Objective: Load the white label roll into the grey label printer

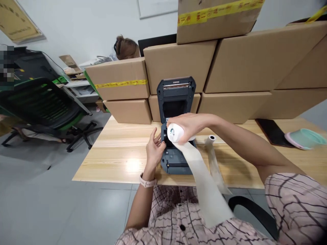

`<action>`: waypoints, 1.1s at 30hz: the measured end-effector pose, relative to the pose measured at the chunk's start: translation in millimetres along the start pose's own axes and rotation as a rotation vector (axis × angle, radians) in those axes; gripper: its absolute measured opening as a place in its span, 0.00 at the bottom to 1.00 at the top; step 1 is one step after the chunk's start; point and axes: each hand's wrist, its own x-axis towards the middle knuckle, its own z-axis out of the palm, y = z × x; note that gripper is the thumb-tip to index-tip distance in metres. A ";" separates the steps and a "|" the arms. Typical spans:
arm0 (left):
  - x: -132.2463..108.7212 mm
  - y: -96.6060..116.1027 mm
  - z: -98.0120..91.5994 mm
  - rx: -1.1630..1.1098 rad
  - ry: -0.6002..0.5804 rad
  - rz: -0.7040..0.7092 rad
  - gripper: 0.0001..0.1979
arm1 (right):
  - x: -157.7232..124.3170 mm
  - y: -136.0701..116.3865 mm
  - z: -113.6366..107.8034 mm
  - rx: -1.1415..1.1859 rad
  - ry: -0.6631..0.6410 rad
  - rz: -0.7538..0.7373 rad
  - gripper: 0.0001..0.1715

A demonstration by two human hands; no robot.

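A dark grey label printer (176,160) stands on the wooden table with its lid (176,85) raised. My right hand (187,125) is wrapped round a white roll of label paper (174,133), which it holds over the printer's open bay. From this roll a long strip of paper (206,183) hangs past the table edge toward my lap. At the printer's left side, my left hand (154,149) has its thumb and fingers on the edge of the bay, close to the roll; the exact grip is partly hidden.
A thin roll with a black core (211,139) lies right of the printer, its strip trailing off the front edge. Stacked cardboard boxes (178,64) wall the table's back. A dark phone-like slab (273,132) and a mint-green item (308,139) lie at right. An office chair (43,102) stands left.
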 end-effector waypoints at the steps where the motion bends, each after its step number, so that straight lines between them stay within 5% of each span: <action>1: -0.5 0.4 0.0 -0.005 -0.002 -0.004 0.44 | 2.7 -1.9 -1.2 -0.071 -0.017 0.011 0.35; 14: -5.9 4.7 0.6 0.048 -0.003 -0.043 0.37 | 31.5 0.1 26.6 -0.210 -0.119 0.073 0.36; 21: 2.0 -1.1 -0.7 0.091 -0.007 0.049 0.40 | 40.8 15.2 47.0 -0.105 -0.208 0.121 0.39; 33: 2.2 -4.8 1.6 0.035 0.028 0.044 0.37 | 35.9 13.6 57.1 -0.146 -0.129 0.173 0.42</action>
